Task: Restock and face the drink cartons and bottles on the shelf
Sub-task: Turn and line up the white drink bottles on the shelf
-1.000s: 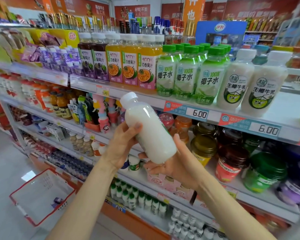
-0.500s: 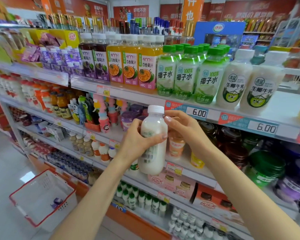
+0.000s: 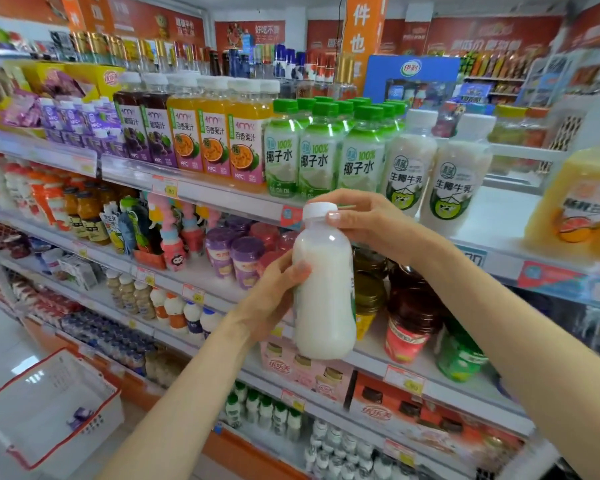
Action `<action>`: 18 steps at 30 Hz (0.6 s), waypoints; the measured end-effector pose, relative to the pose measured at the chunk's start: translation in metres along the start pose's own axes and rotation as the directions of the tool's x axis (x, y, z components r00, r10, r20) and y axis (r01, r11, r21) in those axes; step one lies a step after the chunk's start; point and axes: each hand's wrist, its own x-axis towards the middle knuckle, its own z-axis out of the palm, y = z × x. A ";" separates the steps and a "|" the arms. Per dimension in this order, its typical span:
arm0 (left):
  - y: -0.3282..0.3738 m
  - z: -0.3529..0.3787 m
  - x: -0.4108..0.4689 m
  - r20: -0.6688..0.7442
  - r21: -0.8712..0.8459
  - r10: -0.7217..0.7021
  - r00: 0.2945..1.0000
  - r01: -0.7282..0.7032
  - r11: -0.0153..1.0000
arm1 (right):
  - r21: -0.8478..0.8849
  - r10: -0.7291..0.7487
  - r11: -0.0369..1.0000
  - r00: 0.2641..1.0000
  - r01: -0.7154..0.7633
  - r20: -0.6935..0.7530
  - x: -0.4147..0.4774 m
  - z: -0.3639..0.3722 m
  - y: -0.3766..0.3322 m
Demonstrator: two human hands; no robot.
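Observation:
A white milk bottle (image 3: 324,299) with a white cap stands upright in the air in front of the shelves. My left hand (image 3: 271,299) grips its body from the left, thumb across the front. My right hand (image 3: 368,223) pinches its cap and neck from the right. Its label faces away to the right. Behind it, on the upper shelf (image 3: 492,220), two matching coconut milk bottles (image 3: 433,168) stand to the right of green-capped coconut water bottles (image 3: 323,154) and juice bottles (image 3: 201,129).
Bare shelf surface lies right of the two coconut milk bottles, before a large orange juice bottle (image 3: 579,199). Jars (image 3: 409,317) and cups fill the shelf below. A white basket with a red rim (image 3: 45,407) sits on the floor at lower left.
The bottle went from tilted to upright. My right hand moved from under its base up to the cap. The bottle has also turned, so its label now faces right.

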 end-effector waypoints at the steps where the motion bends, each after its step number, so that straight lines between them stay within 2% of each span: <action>1: -0.001 0.009 0.003 0.000 -0.026 0.007 1.000 -0.007 1.000 | 0.016 -0.005 1.000 1.000 0.006 -0.031 -0.002 -0.004 -0.001; 3: 0.000 0.024 0.008 -0.026 -0.026 0.020 0.999 -0.021 0.999 | 0.017 -0.024 1.000 0.992 0.027 -0.125 -0.007 -0.012 -0.005; 6: 0.001 0.040 0.009 -0.037 0.202 0.084 0.996 -0.075 0.976 | -0.059 -0.082 0.996 0.957 0.068 -0.278 -0.016 -0.029 -0.017; 8: -0.004 0.050 0.002 0.018 0.346 0.120 0.993 -0.118 0.931 | -0.129 -0.123 0.988 0.925 0.082 -0.361 -0.021 -0.041 -0.024; 10: -0.011 0.063 -0.004 0.015 0.455 0.162 0.987 -0.151 0.877 | -0.168 -0.145 0.983 0.896 0.081 -0.419 -0.024 -0.049 -0.030; 11: -0.015 0.070 -0.005 -0.023 0.526 0.233 0.972 -0.187 0.830 | -0.191 -0.154 0.979 0.889 0.076 -0.432 -0.026 -0.052 -0.032; 13: -0.020 0.076 -0.002 -0.096 0.688 0.431 0.897 -0.253 0.680 | -0.238 -0.178 0.968 0.885 0.080 -0.430 -0.030 -0.058 -0.037; 15: -0.022 0.078 0.001 -0.104 0.773 0.546 0.831 -0.279 0.570 | -0.268 -0.189 0.960 0.895 0.082 -0.403 -0.037 -0.065 -0.043; 18: -0.027 0.083 0.003 -0.081 0.785 0.589 0.804 -0.312 0.535 | -0.290 -0.174 0.954 0.932 0.079 -0.318 -0.047 -0.080 -0.051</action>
